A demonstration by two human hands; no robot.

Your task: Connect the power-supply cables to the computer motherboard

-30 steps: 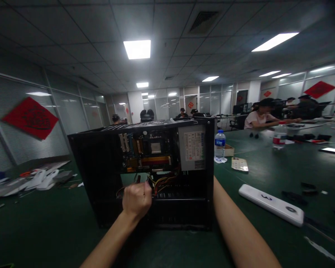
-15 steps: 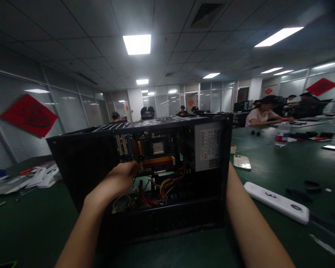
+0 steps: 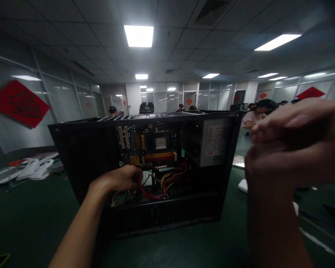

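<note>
A black computer case stands on the green table with its open side facing me. Inside are a motherboard, a grey power supply and loose coloured cables. My left hand reaches into the case below the expansion slots. Its fingers are curled at the red and black cables and appear closed on them; the fingertips are partly hidden. My right hand is raised close to the camera, to the right of the case and apart from it. It looks bent and is smeared by motion, so its grip is unclear.
White pieces and papers lie on the left of the table. Behind my right arm, a phone and a white power strip are partly covered. A person sits across the table at the right.
My right hand has left the right side of the case and come up toward the camera. My left hand has moved slightly down to the cables. The view has shifted slightly.
</note>
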